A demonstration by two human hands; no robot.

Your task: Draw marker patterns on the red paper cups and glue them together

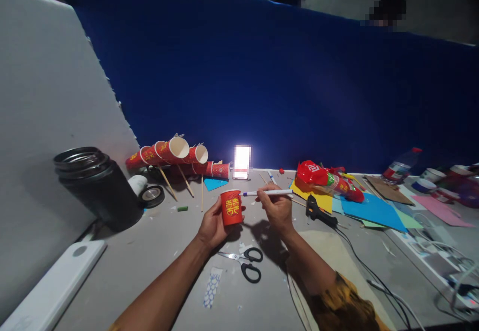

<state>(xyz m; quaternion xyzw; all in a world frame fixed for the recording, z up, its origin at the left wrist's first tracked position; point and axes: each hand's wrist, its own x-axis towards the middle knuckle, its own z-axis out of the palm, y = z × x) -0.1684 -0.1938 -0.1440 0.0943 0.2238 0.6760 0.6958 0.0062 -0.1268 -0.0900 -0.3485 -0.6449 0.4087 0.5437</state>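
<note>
My left hand (pixel 211 223) is wrapped round a small red paper cup (pixel 231 208) with gold lettering, held upright above the grey table (pixel 157 261). A white pen (pixel 267 192) lies level in my right hand (pixel 276 206), its tip pointing left at the cup's rim. Both hands are raised over the middle of the table. Black-handled scissors (pixel 245 262) lie on the table just below them.
A structure of red cups on wooden sticks (pixel 175 157) stands at the back left by a black flask (pixel 99 184) and a tape roll (pixel 151 196). A glue gun (pixel 319 213), coloured paper sheets (pixel 370 210), a red bag (pixel 325 179) and cables (pixel 430 271) lie right.
</note>
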